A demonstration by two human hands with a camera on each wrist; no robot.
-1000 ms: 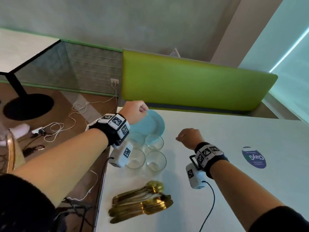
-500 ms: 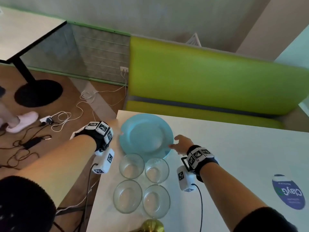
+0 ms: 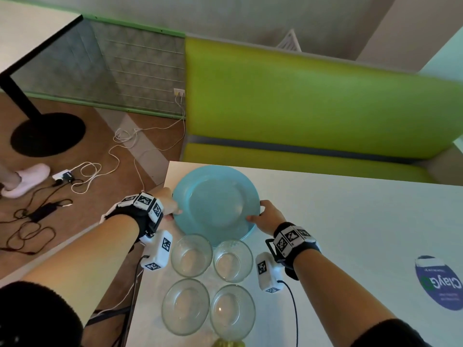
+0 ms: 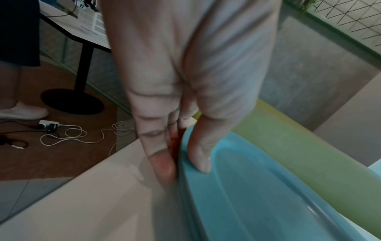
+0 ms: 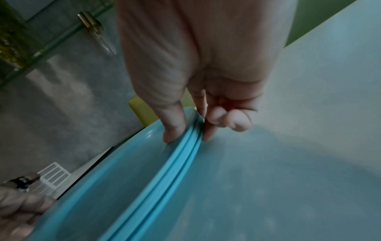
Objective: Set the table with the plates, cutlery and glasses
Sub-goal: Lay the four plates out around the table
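the step in hand looks like taking up the plates, the first part of laying the places. the left hand pinches the left rim of the blue plates, thumb on top and fingers pressed against the edge; the right hand pinches the right rim likewise, thumb above and a finger under. the stack sits at the far left corner of the worktop, just behind four empty glasses. the next move probably calls for a level lift clear of the glasses, or peeling off the top plate alone. the plates are smooth, glossy and round with a shallow well (the right wrist view shows at least two stacked rims).
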